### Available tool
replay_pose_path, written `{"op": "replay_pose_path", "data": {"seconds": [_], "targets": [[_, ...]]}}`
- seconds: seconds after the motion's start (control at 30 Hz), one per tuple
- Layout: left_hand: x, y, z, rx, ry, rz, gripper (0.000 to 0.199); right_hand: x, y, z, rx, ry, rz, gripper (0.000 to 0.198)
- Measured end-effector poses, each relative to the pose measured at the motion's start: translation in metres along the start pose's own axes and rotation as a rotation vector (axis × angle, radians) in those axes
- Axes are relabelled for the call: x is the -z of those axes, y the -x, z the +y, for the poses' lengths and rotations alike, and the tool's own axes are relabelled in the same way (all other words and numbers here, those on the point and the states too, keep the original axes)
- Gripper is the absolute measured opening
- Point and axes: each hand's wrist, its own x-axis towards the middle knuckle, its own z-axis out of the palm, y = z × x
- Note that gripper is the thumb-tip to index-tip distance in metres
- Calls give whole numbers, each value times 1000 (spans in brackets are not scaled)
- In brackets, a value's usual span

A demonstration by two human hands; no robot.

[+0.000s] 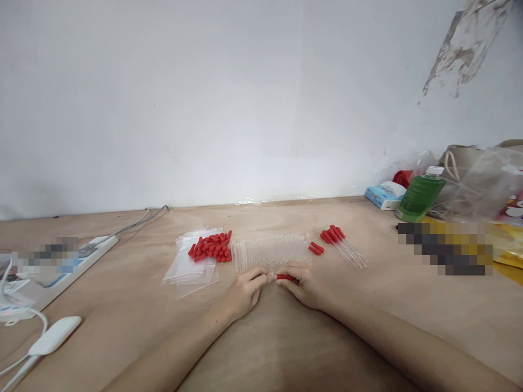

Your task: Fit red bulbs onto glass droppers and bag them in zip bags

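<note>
My left hand [249,286] is closed, pinching the end of a clear dropper tube of which only a short piece shows. In my right hand [304,286], the fingers grip a red rubber bulb [285,277] that meets the tube between the two hands. Just beyond them lies a row of clear dropper tubes [269,250], side by side. A heap of red rubber bulbs [210,247] rests on clear plastic bags [183,267] to the left. Two loose bulbs [316,248] sit right of the row. Several droppers with red bulbs fitted [343,245] lie farther right.
On the left are a white power strip [77,275] and a white cable with an oblong plug-like piece [56,335]. At the back right stand a tissue pack [384,196], a green bottle [420,195] and plastic bags [478,185]. A white wall [245,109] borders the wooden table [134,305].
</note>
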Motion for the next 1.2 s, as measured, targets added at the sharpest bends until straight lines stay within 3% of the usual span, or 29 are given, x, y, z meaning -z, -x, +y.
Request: {"op": "replay_pose_path", "data": {"seconds": [0.13,0.27,0.37,0.43,0.53,0.6,0.77,0.93,1.07,1.2], "targets": [[0,0,0,5,12,41,27,0,-3,5,-55,-95,35,17],[2,2,2,18,21,92,32,7,-11,10,-198,-292,218,27],[5,4,2,95,4,109,39,39,-21,13,-319,-470,353,35],[6,4,1,146,9,110,38,72,-29,18,-370,-468,442,33],[5,3,0,162,32,72,29,117,-40,34,-350,-276,639,35],[4,2,0,153,50,44,24,132,-45,49,-355,-116,620,36],[3,3,0,168,75,7,21,109,-44,81,-492,417,414,24],[4,3,-1,170,61,-18,20,83,-37,89,-444,823,313,20],[4,3,-2,169,60,-15,20,82,-35,91,-422,939,298,22],[3,3,-2,157,55,-7,20,83,-35,85,-429,921,384,21]]}}
